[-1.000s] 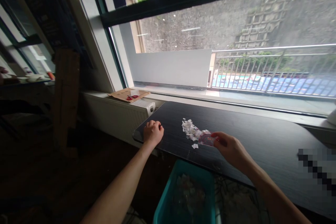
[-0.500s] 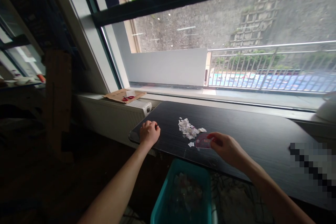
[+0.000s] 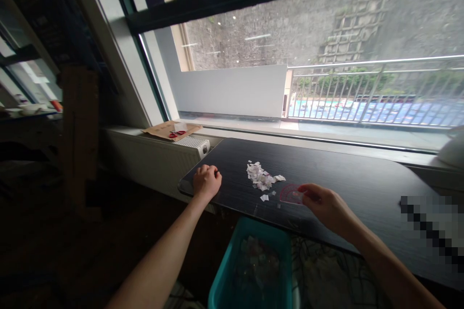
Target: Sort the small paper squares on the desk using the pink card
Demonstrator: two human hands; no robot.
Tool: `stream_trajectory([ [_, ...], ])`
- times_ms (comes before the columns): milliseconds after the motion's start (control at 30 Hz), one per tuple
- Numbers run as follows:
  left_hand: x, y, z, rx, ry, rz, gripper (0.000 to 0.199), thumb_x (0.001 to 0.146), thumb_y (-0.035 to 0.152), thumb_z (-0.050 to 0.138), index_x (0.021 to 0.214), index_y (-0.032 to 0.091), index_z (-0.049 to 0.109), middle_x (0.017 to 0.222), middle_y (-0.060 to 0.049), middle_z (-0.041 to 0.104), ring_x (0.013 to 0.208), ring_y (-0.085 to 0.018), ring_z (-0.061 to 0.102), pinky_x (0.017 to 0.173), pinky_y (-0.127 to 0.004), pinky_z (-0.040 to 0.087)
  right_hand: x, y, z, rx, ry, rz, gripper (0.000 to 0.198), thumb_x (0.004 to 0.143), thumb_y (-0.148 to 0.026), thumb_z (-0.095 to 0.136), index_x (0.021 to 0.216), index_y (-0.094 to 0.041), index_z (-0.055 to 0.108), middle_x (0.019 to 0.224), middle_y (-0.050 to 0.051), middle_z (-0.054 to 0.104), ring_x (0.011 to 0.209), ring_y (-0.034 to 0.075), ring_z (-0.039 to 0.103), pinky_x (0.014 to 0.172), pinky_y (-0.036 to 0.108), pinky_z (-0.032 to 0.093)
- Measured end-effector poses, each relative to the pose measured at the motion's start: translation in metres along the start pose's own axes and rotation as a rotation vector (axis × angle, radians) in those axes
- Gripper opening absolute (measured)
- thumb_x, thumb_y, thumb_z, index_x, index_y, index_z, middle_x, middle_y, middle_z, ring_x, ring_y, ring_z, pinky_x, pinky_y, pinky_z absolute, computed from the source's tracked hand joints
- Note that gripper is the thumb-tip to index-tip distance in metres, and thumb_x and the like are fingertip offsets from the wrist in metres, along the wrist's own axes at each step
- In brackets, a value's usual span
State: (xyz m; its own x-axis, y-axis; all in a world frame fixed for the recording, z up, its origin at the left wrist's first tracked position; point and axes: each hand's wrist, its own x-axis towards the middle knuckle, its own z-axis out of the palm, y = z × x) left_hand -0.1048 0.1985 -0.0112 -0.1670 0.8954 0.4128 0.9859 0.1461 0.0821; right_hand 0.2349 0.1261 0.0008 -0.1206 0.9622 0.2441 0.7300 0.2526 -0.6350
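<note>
My right hand (image 3: 322,203) pinches the right end of a clear protractor (image 3: 289,194) with red markings, held low over the dark table. Left of the protractor lies a loose pile of small white paper scraps (image 3: 260,177), some with purplish print. A few stray bits, among them a white scrap (image 3: 265,198), lie around the pile. My left hand (image 3: 208,182) rests closed on the table's left end, apart from the scraps. Its fingers are curled under, and whatever they may hold is hidden.
Below the edge of the black table (image 3: 344,174) stands a teal bin (image 3: 232,251) with scraps inside. Red-handled scissors (image 3: 177,133) lie on brown paper (image 3: 159,131) above a white radiator (image 3: 192,143). A window runs behind the table. A blurred patch covers the right side.
My right hand has moved a little to the right with the protractor, away from the pile. Small bits now show where it was. My left hand has stayed put.
</note>
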Motion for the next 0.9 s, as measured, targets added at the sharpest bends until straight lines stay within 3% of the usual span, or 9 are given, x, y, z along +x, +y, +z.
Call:
stream_trajectory([
  [167,0.0,0.001,-0.001,0.001,-0.007,-0.002,0.022,0.092,0.033,0.058,0.106,0.016,0.061,0.112,-0.007,0.06,0.101,-0.022,0.058,0.085,-0.042,0.05,-0.014,0.011,0.007,0.151,-0.047,-0.001,0.03,0.079,-0.038,0.053,0.098,-0.02,0.069,0.08,0.003,0.072,0.07,0.018,0.064,0.065,0.028,0.047],
  [333,0.0,0.001,-0.002,0.007,-0.01,-0.003,0.022,0.092,0.033,0.058,0.106,0.016,0.061,0.112,-0.007,0.06,0.1,-0.022,0.059,0.084,-0.042,0.05,-0.012,0.011,0.011,0.17,-0.007,0.009,0.031,0.08,-0.039,0.053,0.098,-0.019,0.068,0.08,0.004,0.071,0.07,0.019,0.063,0.067,0.029,0.048],
  [533,0.001,0.001,0.001,0.015,-0.006,-0.004,0.023,0.092,0.033,0.057,0.107,0.016,0.061,0.112,-0.007,0.06,0.1,-0.022,0.058,0.085,-0.042,0.05,-0.023,-0.002,0.015,0.201,-0.144,0.013,0.03,0.08,-0.035,0.053,0.1,-0.018,0.067,0.088,0.005,0.072,0.076,0.02,0.063,0.07,0.03,0.047],
  [767,0.001,0.001,0.0,0.02,-0.003,-0.001,0.023,0.092,0.033,0.057,0.107,0.016,0.061,0.112,-0.007,0.06,0.1,-0.021,0.059,0.085,-0.042,0.05,-0.027,-0.017,0.007,0.265,-0.251,0.001,0.027,0.079,-0.032,0.054,0.097,-0.016,0.067,0.082,0.004,0.07,0.071,0.018,0.06,0.064,0.027,0.046],
  [900,0.001,0.0,0.001,0.019,-0.004,0.004,0.023,0.092,0.033,0.057,0.107,0.016,0.061,0.112,-0.007,0.06,0.1,-0.021,0.059,0.084,-0.042,0.05,-0.021,-0.011,0.007,0.29,-0.234,-0.029,0.026,0.08,-0.032,0.054,0.097,-0.017,0.067,0.081,0.003,0.069,0.071,0.017,0.061,0.063,0.026,0.047],
])
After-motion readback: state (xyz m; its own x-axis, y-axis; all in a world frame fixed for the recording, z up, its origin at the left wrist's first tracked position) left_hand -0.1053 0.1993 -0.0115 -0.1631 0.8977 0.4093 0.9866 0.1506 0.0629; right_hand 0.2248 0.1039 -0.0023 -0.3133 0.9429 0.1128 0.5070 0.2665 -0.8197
